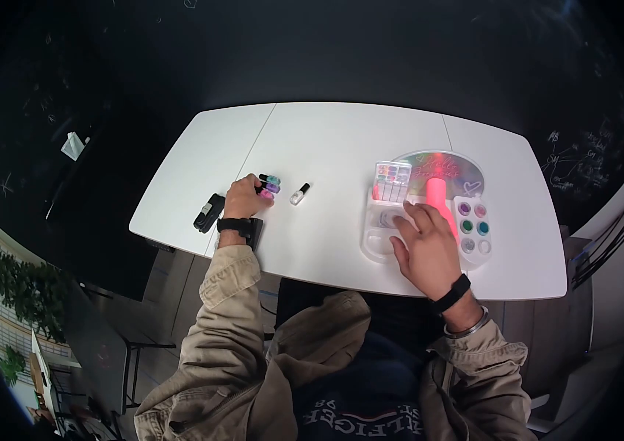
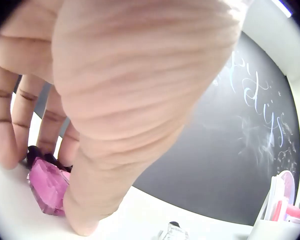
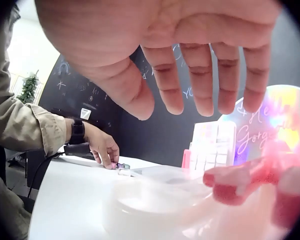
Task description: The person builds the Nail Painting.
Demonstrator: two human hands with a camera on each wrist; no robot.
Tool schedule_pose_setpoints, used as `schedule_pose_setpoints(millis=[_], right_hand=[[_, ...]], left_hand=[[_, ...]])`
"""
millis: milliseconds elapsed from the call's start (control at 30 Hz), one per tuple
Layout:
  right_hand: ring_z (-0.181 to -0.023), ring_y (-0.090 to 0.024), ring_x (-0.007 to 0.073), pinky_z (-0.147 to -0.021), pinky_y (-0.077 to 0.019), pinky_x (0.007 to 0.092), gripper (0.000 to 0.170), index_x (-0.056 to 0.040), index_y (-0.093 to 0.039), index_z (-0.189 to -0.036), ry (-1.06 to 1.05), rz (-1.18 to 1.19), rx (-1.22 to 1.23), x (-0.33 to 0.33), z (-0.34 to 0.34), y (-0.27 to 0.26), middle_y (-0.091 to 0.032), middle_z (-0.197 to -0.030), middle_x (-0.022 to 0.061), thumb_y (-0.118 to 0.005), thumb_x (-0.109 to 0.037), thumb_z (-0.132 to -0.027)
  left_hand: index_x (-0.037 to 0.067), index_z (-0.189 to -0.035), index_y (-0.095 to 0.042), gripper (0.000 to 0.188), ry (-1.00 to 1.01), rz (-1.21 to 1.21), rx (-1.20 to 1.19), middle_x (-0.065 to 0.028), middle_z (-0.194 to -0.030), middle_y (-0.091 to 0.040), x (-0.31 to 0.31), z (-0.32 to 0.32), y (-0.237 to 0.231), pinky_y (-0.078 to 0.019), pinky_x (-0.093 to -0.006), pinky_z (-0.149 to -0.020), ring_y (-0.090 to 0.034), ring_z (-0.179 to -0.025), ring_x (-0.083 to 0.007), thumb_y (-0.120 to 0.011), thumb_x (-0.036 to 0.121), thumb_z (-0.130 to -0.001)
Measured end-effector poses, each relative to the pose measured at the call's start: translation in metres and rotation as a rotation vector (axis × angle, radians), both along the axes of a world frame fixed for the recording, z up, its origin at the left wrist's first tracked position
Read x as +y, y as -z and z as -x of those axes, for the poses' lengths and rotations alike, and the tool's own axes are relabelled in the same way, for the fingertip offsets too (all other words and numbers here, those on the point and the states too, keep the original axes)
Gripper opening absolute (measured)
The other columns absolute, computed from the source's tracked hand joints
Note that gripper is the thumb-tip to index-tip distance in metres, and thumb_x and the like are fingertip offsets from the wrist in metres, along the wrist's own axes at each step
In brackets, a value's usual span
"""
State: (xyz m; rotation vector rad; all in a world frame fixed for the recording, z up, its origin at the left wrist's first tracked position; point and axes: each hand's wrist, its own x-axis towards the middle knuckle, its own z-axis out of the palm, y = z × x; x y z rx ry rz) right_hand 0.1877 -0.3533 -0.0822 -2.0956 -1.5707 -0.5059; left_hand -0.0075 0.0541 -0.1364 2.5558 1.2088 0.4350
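Observation:
At the left of the table, my left hand point(image 1: 242, 200) curls around a small group of nail polish bottles lying side by side. Among them are a teal bottle point(image 1: 273, 180), a purple bottle and a pink bottle point(image 2: 48, 182), with black caps toward the fingers. In the left wrist view the pink one sits between thumb and fingers. A clear-white nail polish bottle point(image 1: 299, 195) with a black cap lies just right of that hand. Over the white makeup stand point(image 1: 376, 250), my right hand point(image 1: 431, 250) hovers with fingers spread and nothing in them.
The stand carries a holographic mirror-like back panel point(image 1: 466, 173), a pink upright piece point(image 1: 437, 192), a palette case point(image 1: 392, 180) and several round glitter pots point(image 1: 467, 226). A black case point(image 1: 210, 213) lies left of the left hand. A blackboard wall point(image 1: 370, 59) rises behind the table.

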Motion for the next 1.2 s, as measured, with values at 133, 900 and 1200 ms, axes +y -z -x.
schedule_pose_setpoints(millis=[133, 900, 1200], right_hand=[[-0.131, -0.064, 0.038, -0.107, -0.056, 0.05, 0.031, -0.0046, -0.079, -0.119, -0.01, -0.039, 0.012, -0.006, -0.001, -0.016, -0.074, -0.135, 0.0151, -0.082, -0.017, -0.091], [-0.118, -0.067, 0.033, -0.096, -0.0562, 0.0484, 0.025, -0.0069, -0.078, -0.11, -0.121, 0.168, -0.032, 0.025, -0.005, 0.019, -0.075, -0.118, 0.0123, -0.083, -0.018, -0.087], [-0.119, -0.07, 0.0375, -0.097, -0.0579, 0.0515, 0.024, -0.0059, -0.078, -0.114, -0.116, 0.259, -0.019, 0.038, -0.024, 0.013, -0.074, -0.126, 0.0192, -0.071, -0.008, -0.092]], left_hand=[[0.004, -0.108, -0.078, 0.052, -0.016, -0.018, 0.002, -0.02, -0.101, -0.082, -0.008, -0.002, -0.007, -0.0643, -0.0439, -0.092, -0.08, -0.099, -0.0364, -0.099, 0.03, -0.067], [0.002, -0.113, -0.078, 0.049, 0.242, -0.062, -0.343, -0.0138, -0.101, -0.079, -0.096, -0.027, -0.105, -0.0634, -0.0385, -0.079, -0.076, -0.082, -0.0245, -0.098, 0.017, -0.071], [0.002, -0.114, -0.077, 0.048, 0.283, -0.12, -0.432, -0.014, -0.099, -0.077, -0.104, -0.017, -0.114, -0.0624, -0.0382, -0.076, -0.074, -0.08, -0.0249, -0.097, 0.015, -0.072]])
